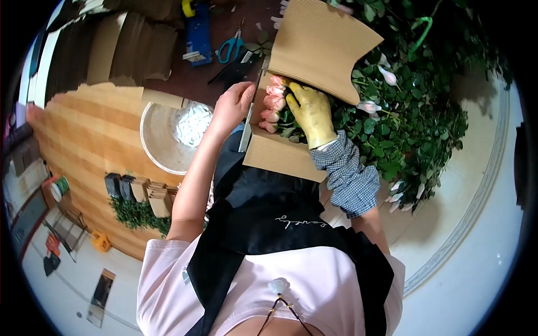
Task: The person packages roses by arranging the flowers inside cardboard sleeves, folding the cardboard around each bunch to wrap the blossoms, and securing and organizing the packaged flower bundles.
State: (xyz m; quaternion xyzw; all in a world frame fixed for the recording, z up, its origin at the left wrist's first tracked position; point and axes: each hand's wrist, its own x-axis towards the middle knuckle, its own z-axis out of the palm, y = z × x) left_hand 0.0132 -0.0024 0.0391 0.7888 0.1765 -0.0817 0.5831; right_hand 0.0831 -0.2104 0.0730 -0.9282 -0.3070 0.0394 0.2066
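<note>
Pink roses lie in a column on a folded sheet of corrugated cardboard, heads toward its left edge. My right hand, in a yellow glove, lies over the leaves and stems just behind the heads. Its thumb and forefinger are bent around the roses there, and the other fingers are partly hidden. My left hand is bare and curled, fingers together, at the metal edge left of the cardboard. Whatever it may hold is hidden.
Leafy rose stems are heaped on the right. Teal scissors and a blue tool lie on the dark tabletop. A white bucket with white scraps stands at left. Cardboard stacks fill the upper left; wrapped bunches stand on the floor.
</note>
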